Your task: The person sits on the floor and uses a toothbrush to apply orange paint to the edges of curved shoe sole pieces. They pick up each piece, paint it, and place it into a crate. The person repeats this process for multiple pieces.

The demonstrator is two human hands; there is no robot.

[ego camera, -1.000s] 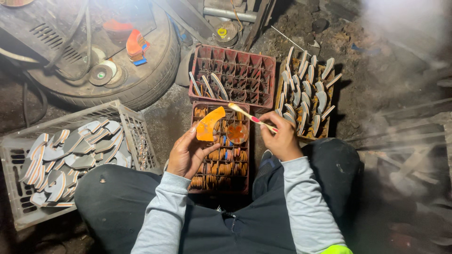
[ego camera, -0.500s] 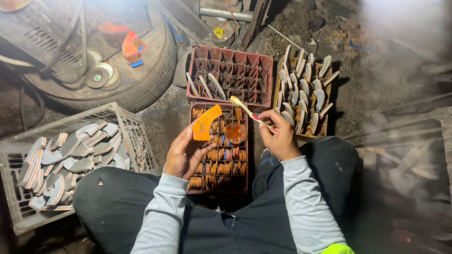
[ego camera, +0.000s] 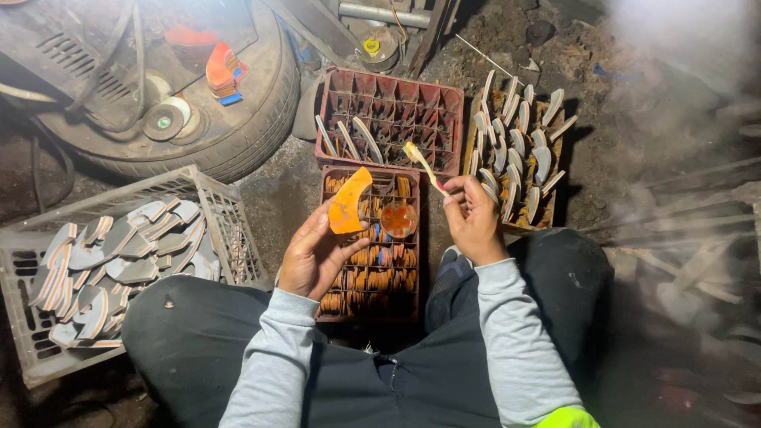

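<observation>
Brush (ego camera: 421, 165) raised off curved, orange-coated piece (ego camera: 349, 200) since before.

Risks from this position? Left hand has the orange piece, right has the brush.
1. The left hand holds the orange curved piece only by its lower edge; wet coating could make it slip into the crate.
2. The small orange pot rests on the stacked pieces and might tip.
3. The brush in the right hand may drip over the crate.
</observation>
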